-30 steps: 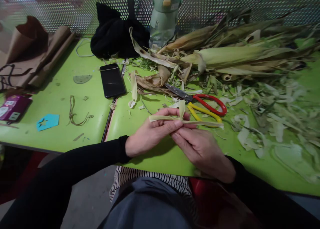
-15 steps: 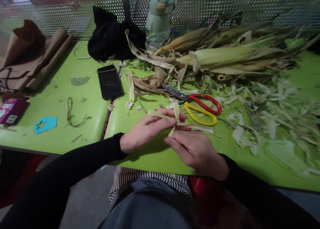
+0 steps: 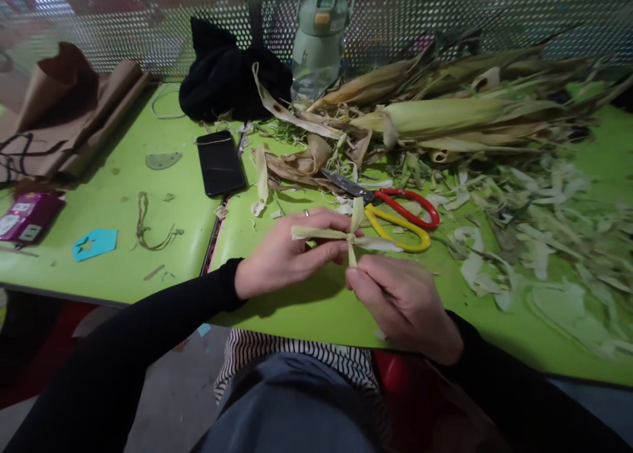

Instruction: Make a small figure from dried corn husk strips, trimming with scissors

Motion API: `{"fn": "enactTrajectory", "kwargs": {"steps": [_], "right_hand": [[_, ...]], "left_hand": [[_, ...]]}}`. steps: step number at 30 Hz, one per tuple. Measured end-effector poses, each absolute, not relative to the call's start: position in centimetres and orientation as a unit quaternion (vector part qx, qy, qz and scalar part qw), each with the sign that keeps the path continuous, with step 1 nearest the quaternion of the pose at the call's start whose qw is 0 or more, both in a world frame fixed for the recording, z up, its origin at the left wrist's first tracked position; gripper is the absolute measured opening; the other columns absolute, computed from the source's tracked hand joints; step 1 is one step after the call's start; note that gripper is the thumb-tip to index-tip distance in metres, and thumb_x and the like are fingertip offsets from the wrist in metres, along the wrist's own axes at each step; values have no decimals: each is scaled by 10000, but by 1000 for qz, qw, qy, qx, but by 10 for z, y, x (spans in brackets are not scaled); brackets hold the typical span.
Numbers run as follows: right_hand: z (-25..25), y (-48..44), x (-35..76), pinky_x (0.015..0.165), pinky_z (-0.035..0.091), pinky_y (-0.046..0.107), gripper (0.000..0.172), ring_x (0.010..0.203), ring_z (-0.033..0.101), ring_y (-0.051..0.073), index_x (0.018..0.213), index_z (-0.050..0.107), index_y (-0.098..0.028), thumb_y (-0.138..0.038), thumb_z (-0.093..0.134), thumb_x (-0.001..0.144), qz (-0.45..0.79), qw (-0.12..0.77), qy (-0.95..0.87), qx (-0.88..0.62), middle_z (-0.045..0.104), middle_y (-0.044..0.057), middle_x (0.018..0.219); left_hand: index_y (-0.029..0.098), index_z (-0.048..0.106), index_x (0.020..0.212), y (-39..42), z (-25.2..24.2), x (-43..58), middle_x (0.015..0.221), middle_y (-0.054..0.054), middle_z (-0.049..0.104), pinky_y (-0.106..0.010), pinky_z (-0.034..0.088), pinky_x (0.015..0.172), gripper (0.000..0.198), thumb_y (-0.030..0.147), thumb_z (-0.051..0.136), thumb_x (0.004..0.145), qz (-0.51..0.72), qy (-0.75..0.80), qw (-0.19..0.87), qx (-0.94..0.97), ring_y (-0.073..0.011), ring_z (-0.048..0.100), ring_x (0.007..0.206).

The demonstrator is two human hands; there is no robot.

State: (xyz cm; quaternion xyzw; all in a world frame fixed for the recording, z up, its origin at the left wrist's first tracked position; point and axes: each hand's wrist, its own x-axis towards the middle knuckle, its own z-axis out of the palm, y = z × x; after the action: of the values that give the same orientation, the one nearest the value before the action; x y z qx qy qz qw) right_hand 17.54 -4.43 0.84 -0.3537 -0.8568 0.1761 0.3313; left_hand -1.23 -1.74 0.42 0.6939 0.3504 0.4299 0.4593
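Pale corn husk strips (image 3: 324, 233), joined in a cross with a small knot at the middle, are between my two hands above the green table. My left hand (image 3: 291, 248) pinches them near the knot, with its thumb in front and its fingers behind. The lower strip end is gripped by my right hand (image 3: 403, 301), its thumb against curled fingers. Just beyond my hands lie scissors (image 3: 380, 206) with one red and one yellow handle, their blades pointing to the far left.
A heap of corn husks (image 3: 455, 117) and many shreds (image 3: 544, 235) cover the right side. A green bottle (image 3: 319, 47), a black cloth bundle (image 3: 227, 77), a phone (image 3: 221, 164), brown paper (image 3: 74, 117), a purple box (image 3: 30, 217) and a blue tag (image 3: 95, 244) lie about.
My right hand has moved slightly right and pulled away from my left. The cross of husk strips now shows more fully, its knot exposed, and the lower end points down.
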Motion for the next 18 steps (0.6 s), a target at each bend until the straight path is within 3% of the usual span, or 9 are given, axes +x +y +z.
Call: {"fn": "enactTrajectory", "kwargs": {"steps": [3, 9, 13, 16, 18], "right_hand": [[8, -44, 174, 488, 266, 293, 358, 486, 331, 108, 616, 357, -236, -136, 481, 937, 159, 320, -874, -330, 389, -54, 528], [1, -48, 170, 501, 293, 290, 351, 496, 373, 112, 626, 384, -239, -133, 492, 943, 134, 322, -891, -290, 441, -49, 524], [2, -49, 181, 504, 318, 290, 327, 482, 408, 113, 638, 455, -230, -188, 535, 953, 169, 348, -880, -276, 482, -41, 518], [12, -42, 196, 536, 382, 301, 232, 540, 509, 145, 794, 618, -249, -319, 509, 986, 228, 430, -795, -362, 599, -4, 627], [20, -33, 203, 510, 364, 294, 209, 549, 496, 149, 918, 674, -266, -390, 520, 985, 276, 451, -692, -492, 591, -2, 657]], "left_hand": [[156, 740, 1010, -24, 4, -10, 1003, -97, 761, -276, 544, 783, 209, 293, 605, 927, 418, 354, 452, 704, -167, 700, 851], [193, 762, 971, -28, 7, -9, 989, -73, 778, -280, 539, 880, 171, 217, 604, 911, 416, 347, 443, 714, -181, 712, 948], [169, 768, 979, -21, 9, -14, 976, -83, 769, -257, 535, 809, 189, 272, 622, 917, 372, 345, 484, 713, -170, 702, 879], [152, 754, 1021, -16, 11, -18, 973, -89, 752, -236, 527, 751, 223, 269, 580, 946, 315, 292, 560, 708, -149, 681, 834], [150, 738, 1045, -16, 11, -18, 993, -88, 736, -225, 523, 765, 228, 230, 540, 966, 288, 253, 602, 700, -137, 667, 862]]}}
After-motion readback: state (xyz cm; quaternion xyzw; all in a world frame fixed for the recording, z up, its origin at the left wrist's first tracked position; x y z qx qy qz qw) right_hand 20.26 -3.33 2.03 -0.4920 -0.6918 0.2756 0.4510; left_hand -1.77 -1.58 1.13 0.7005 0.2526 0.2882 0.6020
